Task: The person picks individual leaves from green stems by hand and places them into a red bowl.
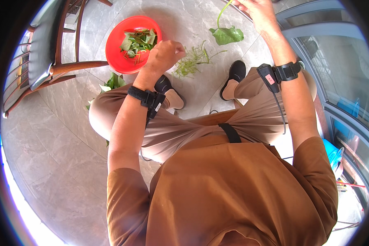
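My right hand (258,12), at the top edge of the view, pinches the pale green stalk (220,17) of a broad green leaf (227,36). The leaf hangs below the fingers, over the tiled floor. My left hand (166,54) is beside the right rim of a red plastic basin (112,50), its fingers curled together. I see nothing between them, though the palm side is hidden. Cut green leaves and short stem pieces (140,40) lie in the basin. Thin green stem peelings (192,61) are scattered on the floor between my hands and my feet.
A wooden chair (61,46) with a dark seat stands left of the basin. More leaves (114,81) lie on the floor beside my left knee. Glass-paned grey frames (338,61) line the right side. My dark shoes (237,70) flank the peelings.
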The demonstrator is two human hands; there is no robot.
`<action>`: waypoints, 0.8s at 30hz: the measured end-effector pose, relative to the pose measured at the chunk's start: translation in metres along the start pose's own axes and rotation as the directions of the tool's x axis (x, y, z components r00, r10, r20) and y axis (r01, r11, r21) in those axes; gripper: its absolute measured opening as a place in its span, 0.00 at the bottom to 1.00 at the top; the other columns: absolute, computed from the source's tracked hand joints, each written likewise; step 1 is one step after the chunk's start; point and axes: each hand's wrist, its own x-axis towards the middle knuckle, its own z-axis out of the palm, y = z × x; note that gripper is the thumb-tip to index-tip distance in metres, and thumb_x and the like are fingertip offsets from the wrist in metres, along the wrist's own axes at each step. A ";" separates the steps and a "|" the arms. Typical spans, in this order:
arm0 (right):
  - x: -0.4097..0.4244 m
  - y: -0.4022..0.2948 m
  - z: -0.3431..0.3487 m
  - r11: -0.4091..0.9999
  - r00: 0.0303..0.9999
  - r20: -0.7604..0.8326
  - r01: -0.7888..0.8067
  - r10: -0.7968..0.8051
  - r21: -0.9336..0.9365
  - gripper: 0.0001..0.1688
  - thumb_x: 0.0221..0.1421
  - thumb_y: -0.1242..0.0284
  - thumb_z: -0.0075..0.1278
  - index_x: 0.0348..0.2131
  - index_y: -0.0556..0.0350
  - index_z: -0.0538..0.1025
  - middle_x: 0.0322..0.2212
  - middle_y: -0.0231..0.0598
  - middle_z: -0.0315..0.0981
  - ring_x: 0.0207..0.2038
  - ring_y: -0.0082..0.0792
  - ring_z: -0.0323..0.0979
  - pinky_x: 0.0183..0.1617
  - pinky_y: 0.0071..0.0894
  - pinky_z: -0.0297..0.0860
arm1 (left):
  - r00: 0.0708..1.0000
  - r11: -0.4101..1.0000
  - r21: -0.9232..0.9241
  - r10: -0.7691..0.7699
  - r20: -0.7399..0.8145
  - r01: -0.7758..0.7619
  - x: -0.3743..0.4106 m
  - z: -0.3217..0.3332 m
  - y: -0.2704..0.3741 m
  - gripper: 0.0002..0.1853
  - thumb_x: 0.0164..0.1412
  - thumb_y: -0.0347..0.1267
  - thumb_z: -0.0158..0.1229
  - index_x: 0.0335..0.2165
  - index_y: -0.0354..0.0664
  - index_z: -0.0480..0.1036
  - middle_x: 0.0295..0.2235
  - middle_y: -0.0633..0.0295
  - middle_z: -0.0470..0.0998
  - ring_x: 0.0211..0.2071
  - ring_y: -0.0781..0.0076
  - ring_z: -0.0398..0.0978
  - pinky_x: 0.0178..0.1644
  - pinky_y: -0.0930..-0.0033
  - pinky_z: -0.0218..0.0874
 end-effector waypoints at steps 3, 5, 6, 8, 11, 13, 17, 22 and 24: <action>0.000 -0.001 0.000 1.000 1.000 0.018 0.005 -0.005 -0.009 0.03 0.58 0.74 0.50 0.31 0.54 0.73 0.26 0.25 0.71 0.27 0.15 0.67 0.32 0.15 0.63 | 0.999 0.999 -0.035 0.041 -0.003 -0.042 0.003 -0.005 0.004 0.10 0.53 0.36 0.61 0.29 0.40 0.76 0.26 0.56 0.78 0.31 0.59 0.78 0.38 0.64 0.68; 0.001 -0.001 0.000 1.000 1.000 0.026 0.002 -0.002 -0.008 0.03 0.58 0.74 0.49 0.32 0.54 0.73 0.27 0.26 0.72 0.27 0.16 0.67 0.32 0.15 0.63 | 0.999 0.996 -0.076 0.041 -0.003 -0.041 0.005 -0.004 0.006 0.10 0.52 0.36 0.62 0.28 0.39 0.75 0.25 0.57 0.78 0.31 0.60 0.77 0.38 0.63 0.68; 0.001 -0.001 0.000 1.000 1.000 0.030 0.001 -0.001 0.000 0.03 0.58 0.74 0.49 0.32 0.54 0.73 0.27 0.26 0.72 0.27 0.16 0.67 0.32 0.15 0.63 | 0.999 0.994 -0.097 0.041 -0.004 -0.041 0.005 -0.004 0.006 0.10 0.52 0.35 0.62 0.27 0.38 0.75 0.25 0.57 0.77 0.31 0.60 0.77 0.38 0.63 0.68; 0.001 -0.001 0.002 1.000 1.000 0.030 -0.008 0.007 0.026 0.03 0.59 0.74 0.49 0.32 0.54 0.73 0.27 0.27 0.72 0.27 0.16 0.67 0.32 0.16 0.63 | 0.999 0.994 -0.102 0.045 0.014 -0.043 0.008 0.000 0.000 0.11 0.52 0.35 0.62 0.31 0.39 0.75 0.27 0.56 0.77 0.33 0.59 0.77 0.40 0.63 0.67; -0.001 -0.010 0.008 0.993 0.998 0.038 -0.044 0.040 0.112 0.03 0.59 0.74 0.48 0.32 0.54 0.73 0.28 0.29 0.73 0.28 0.17 0.66 0.32 0.16 0.64 | 0.992 0.989 -0.107 0.096 -0.080 -0.104 0.008 0.018 -0.015 0.16 0.53 0.35 0.62 0.40 0.42 0.74 0.31 0.53 0.77 0.36 0.58 0.76 0.42 0.62 0.67; -0.002 -0.016 0.010 0.974 0.995 0.059 -0.088 0.078 0.210 0.03 0.60 0.75 0.47 0.32 0.54 0.72 0.29 0.30 0.73 0.28 0.18 0.66 0.33 0.16 0.64 | 0.986 0.984 -0.124 0.114 -0.121 -0.129 0.009 0.026 -0.019 0.20 0.53 0.35 0.62 0.45 0.43 0.72 0.37 0.50 0.76 0.40 0.55 0.75 0.45 0.60 0.66; -0.001 -0.017 0.009 0.948 0.993 0.111 -0.083 0.051 0.307 0.03 0.60 0.75 0.47 0.33 0.55 0.72 0.30 0.31 0.73 0.29 0.19 0.67 0.34 0.17 0.64 | 0.995 0.979 -0.182 0.087 -0.046 -0.094 0.014 0.032 -0.018 0.25 0.52 0.35 0.62 0.50 0.45 0.70 0.40 0.49 0.75 0.42 0.55 0.75 0.46 0.60 0.66; -0.003 -0.018 0.006 0.904 0.995 0.097 -0.060 0.021 0.423 0.03 0.60 0.75 0.48 0.34 0.56 0.72 0.30 0.32 0.73 0.30 0.21 0.68 0.34 0.18 0.65 | 0.999 0.975 -0.221 0.032 0.015 -0.028 0.017 0.030 -0.015 0.18 0.53 0.35 0.62 0.43 0.42 0.75 0.34 0.52 0.78 0.36 0.61 0.77 0.41 0.63 0.67; -0.002 -0.018 0.005 0.909 0.999 0.031 -0.051 0.042 0.414 0.03 0.60 0.75 0.48 0.35 0.56 0.72 0.30 0.33 0.73 0.30 0.21 0.69 0.34 0.19 0.65 | 0.995 0.964 -0.264 -0.005 0.098 0.031 0.019 0.025 -0.016 0.13 0.54 0.34 0.61 0.38 0.41 0.78 0.31 0.53 0.80 0.33 0.63 0.78 0.40 0.65 0.68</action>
